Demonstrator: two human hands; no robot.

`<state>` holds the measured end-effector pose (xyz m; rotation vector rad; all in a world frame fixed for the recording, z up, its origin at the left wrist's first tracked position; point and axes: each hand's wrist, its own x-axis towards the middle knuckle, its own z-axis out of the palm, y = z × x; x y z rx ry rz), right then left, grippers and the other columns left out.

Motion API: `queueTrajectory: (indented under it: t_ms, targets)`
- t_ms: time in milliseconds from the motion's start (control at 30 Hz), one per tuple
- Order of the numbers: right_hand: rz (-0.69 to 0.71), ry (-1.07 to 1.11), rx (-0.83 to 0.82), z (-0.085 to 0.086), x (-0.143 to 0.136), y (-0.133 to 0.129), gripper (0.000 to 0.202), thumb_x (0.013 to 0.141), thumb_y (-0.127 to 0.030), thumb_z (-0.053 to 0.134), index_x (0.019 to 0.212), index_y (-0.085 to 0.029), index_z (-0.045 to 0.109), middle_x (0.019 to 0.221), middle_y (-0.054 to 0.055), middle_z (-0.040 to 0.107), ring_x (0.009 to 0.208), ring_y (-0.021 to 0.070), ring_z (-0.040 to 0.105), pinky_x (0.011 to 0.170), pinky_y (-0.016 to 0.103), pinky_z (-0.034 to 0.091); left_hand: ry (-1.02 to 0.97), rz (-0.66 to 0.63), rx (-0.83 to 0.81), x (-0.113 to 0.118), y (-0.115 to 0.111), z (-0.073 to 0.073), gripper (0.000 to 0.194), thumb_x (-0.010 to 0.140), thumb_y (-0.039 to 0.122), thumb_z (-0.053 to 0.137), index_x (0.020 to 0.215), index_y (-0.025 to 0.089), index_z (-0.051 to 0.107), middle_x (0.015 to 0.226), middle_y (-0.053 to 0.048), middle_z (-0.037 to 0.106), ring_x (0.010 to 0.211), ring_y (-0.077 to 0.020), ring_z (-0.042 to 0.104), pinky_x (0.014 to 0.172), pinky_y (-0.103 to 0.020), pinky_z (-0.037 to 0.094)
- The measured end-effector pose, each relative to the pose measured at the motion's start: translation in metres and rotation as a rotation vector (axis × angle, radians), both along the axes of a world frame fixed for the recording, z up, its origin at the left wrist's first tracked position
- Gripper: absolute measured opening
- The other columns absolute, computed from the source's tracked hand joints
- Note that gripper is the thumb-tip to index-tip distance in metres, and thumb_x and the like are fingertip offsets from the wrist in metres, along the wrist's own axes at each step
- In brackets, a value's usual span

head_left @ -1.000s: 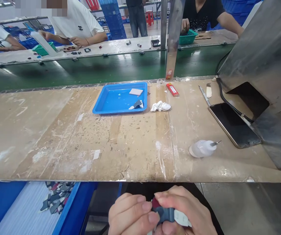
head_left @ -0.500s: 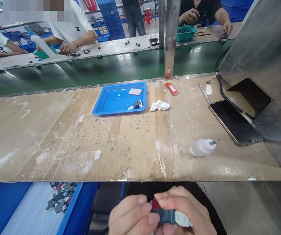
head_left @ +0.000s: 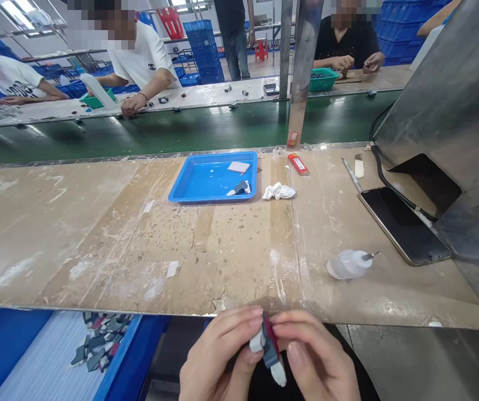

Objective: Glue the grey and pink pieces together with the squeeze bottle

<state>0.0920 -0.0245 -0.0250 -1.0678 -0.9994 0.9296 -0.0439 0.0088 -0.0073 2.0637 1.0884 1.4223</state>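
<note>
At the bottom centre of the frame, a small grey, white and dark red piece [head_left: 271, 352] is between the two hands. The fingers of the left hand [head_left: 216, 356] are clamped on it; those of the right hand [head_left: 325, 356] touch its red side, but I cannot tell if they grip. Similar pieces [head_left: 97, 345] lie at lower left, inside a blue bin [head_left: 118, 356]. A bottle [head_left: 348, 264] lies on the tabletop [head_left: 226, 250], at right.

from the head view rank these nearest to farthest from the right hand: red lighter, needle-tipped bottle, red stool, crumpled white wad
From the right hand:
1. Needle-tipped bottle: near the table's front edge
2. Crumpled white wad: right of the blue tray
3. Red lighter: just beyond the wad
4. Red stool: on the floor past the far bench
</note>
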Motion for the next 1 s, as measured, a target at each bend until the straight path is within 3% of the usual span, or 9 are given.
queueTrajectory:
  t_ms: [133, 267, 367, 533, 767, 1000]
  targets:
    - [0.172, -0.117, 0.011, 0.0, 0.025, 0.014, 0.018, 0.094, -0.017, 0.065, 0.107, -0.027, 0.072, 0.095, 0.004, 0.07, 0.08, 0.0143, 0.07, 0.067, 0.021, 0.058, 0.168, -0.126, -0.02, -0.012, 0.009, 0.003, 0.022, 0.097, 0.01, 0.06, 0.116, 0.016, 0.068, 0.11, -0.008, 0.075, 0.104, -0.0193, 0.073, 0.093, -0.028, 0.061]
    - [0.334, -0.144, -0.063, 0.003, 0.034, 0.024, 0.014, 0.092, -0.018, 0.068, 0.104, -0.024, 0.074, 0.094, 0.006, 0.07, 0.074, 0.0138, 0.069, 0.063, 0.021, 0.059, 0.229, -0.169, -0.016, -0.015, 0.017, -0.003, 0.025, 0.097, 0.007, 0.056, 0.119, 0.015, 0.066, 0.115, -0.008, 0.074, 0.108, -0.0167, 0.072, 0.098, -0.023, 0.058]
    - [0.302, -0.079, -0.163, 0.004, 0.032, 0.029, 0.01, 0.091, -0.023, 0.069, 0.097, -0.022, 0.077, 0.091, 0.005, 0.07, 0.067, 0.0117, 0.066, 0.059, 0.02, 0.057, 0.261, -0.159, 0.035, -0.013, 0.025, -0.007, 0.026, 0.098, 0.006, 0.055, 0.12, 0.014, 0.066, 0.116, -0.009, 0.074, 0.109, -0.0158, 0.072, 0.1, -0.021, 0.056]
    - [0.335, -0.101, -0.245, 0.008, 0.032, 0.041, 0.013, 0.091, -0.022, 0.066, 0.095, -0.018, 0.077, 0.09, 0.006, 0.072, 0.073, 0.015, 0.072, 0.063, 0.02, 0.06, 0.296, -0.202, 0.044, -0.012, 0.041, -0.011, 0.026, 0.099, 0.009, 0.054, 0.122, 0.015, 0.064, 0.119, -0.01, 0.074, 0.111, -0.018, 0.071, 0.098, -0.023, 0.058]
    - [0.428, -0.07, -0.593, 0.026, 0.034, 0.06, 0.007, 0.087, -0.023, 0.066, 0.085, -0.017, 0.068, 0.074, 0.002, 0.072, 0.07, 0.0145, 0.068, 0.062, 0.021, 0.053, 0.306, -0.211, 0.013, -0.011, 0.048, -0.013, 0.023, 0.102, 0.016, 0.053, 0.123, 0.017, 0.064, 0.122, -0.007, 0.072, 0.116, -0.0147, 0.068, 0.104, -0.021, 0.053]
    - [0.39, -0.043, -0.659, 0.016, 0.031, 0.061, 0.004, 0.081, -0.015, 0.06, 0.083, -0.019, 0.06, 0.071, 0.0, 0.068, 0.067, 0.0169, 0.065, 0.064, 0.029, 0.052, 0.283, -0.044, -0.013, -0.005, 0.04, -0.018, 0.019, 0.101, 0.013, 0.052, 0.113, 0.016, 0.067, 0.111, -0.004, 0.076, 0.106, -0.0101, 0.072, 0.096, -0.011, 0.053]
